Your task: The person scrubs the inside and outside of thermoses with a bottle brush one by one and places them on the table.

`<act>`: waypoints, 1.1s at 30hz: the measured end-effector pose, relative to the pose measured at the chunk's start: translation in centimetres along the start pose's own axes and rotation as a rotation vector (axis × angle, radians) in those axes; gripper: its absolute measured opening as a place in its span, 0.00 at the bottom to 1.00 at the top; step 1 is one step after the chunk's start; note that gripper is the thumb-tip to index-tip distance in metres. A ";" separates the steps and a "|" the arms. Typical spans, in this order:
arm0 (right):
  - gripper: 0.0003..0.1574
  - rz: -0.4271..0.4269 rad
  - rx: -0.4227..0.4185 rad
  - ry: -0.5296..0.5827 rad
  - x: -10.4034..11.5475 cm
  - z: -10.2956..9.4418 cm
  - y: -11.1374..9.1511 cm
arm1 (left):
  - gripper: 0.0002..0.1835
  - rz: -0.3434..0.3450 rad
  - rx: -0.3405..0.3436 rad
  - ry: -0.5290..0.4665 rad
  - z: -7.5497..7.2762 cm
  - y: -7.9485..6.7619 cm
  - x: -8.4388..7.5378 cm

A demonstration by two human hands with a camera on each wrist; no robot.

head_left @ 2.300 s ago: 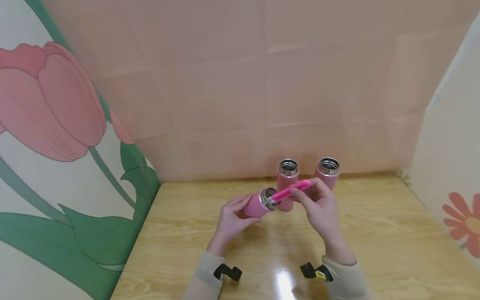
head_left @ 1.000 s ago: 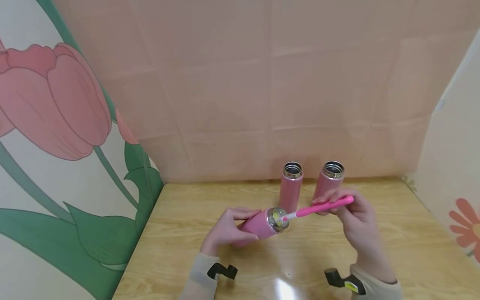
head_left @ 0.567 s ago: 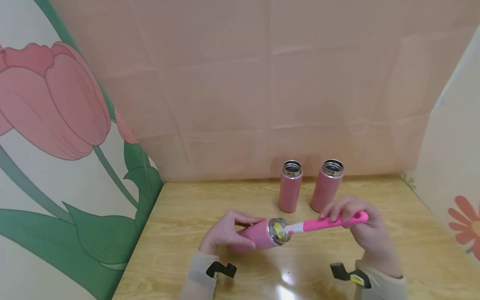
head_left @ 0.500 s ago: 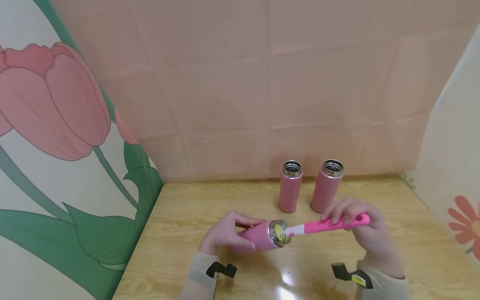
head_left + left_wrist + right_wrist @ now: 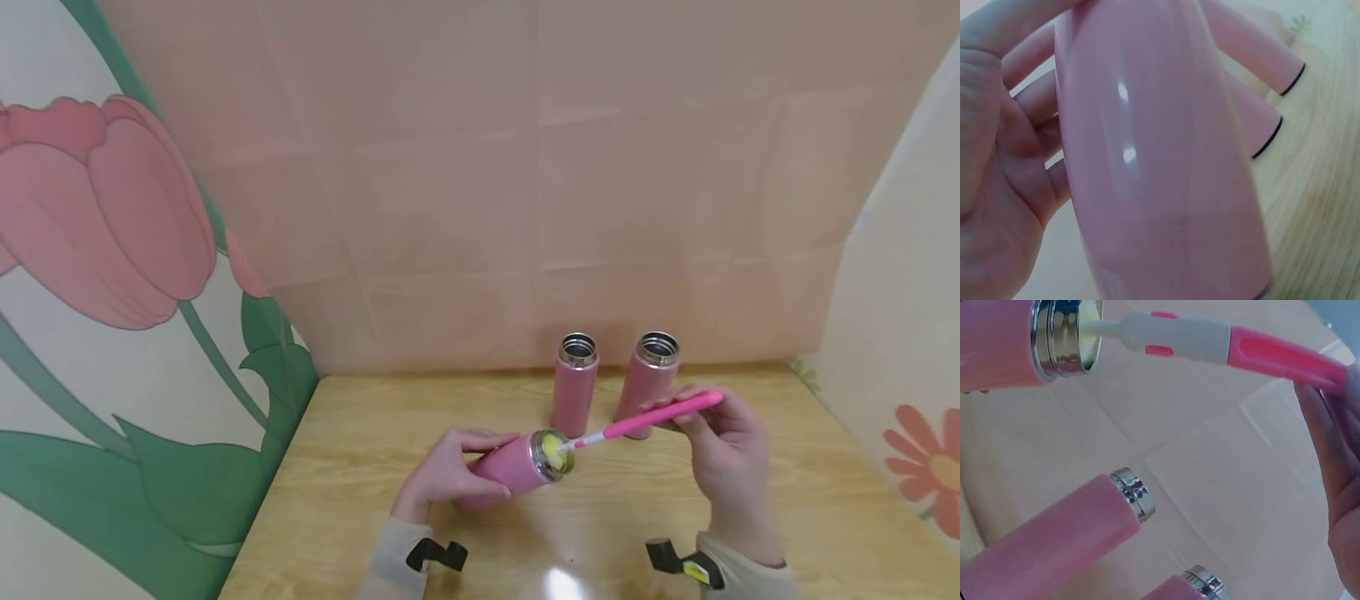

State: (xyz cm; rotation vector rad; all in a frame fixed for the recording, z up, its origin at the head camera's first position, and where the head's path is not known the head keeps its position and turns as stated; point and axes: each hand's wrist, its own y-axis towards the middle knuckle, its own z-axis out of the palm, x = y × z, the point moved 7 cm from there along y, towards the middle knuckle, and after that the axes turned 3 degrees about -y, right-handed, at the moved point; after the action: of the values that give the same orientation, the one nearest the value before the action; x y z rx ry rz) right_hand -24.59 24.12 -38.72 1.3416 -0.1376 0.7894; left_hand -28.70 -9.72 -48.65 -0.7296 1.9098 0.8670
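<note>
My left hand grips a pink steel-necked bottle, tilted with its open mouth towards the right. In the left wrist view the pink bottle body fills the middle, the palm beside it. A bottle brush with a pink handle and white neck is held by its handle in my right hand. Its yellow sponge head sits in the bottle's mouth; the part deeper inside is hidden. The right wrist view shows the brush's white neck leading into the metal rim.
Two more pink bottles stand upright and uncapped behind the hands, one on the left and one on the right. They are on a wooden table. A pinkish sheet hangs behind, with flower-patterned walls at either side.
Since 2.3 s ago the bottle has come lower and the right hand has moved right, bringing yellow sponge into sight at the mouth. In the last half second the brush handle's end has risen.
</note>
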 end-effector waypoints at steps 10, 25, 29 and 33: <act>0.06 0.059 -0.508 -0.234 2.5 2.4 0.4 | 0.38 0.101 -0.176 0.164 -0.7 0.4 -0.5; 0.10 0.157 -0.213 -0.357 2.5 3.7 1.0 | 0.38 0.223 -0.289 0.258 -1.8 0.4 -1.3; 0.07 0.019 -0.048 -0.202 2.2 3.9 1.3 | 0.38 0.168 -0.271 0.201 -1.8 0.3 -0.9; 0.04 -0.087 0.064 -0.133 2.5 4.3 1.6 | 0.38 0.111 -0.259 0.144 -1.9 0.1 -0.7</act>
State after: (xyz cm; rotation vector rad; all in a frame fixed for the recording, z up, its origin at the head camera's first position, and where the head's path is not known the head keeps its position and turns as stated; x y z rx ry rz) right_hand -22.23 21.35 -34.97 1.4507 -0.1583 0.6357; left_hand -29.38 -11.10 -47.33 -0.8658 2.0009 1.1744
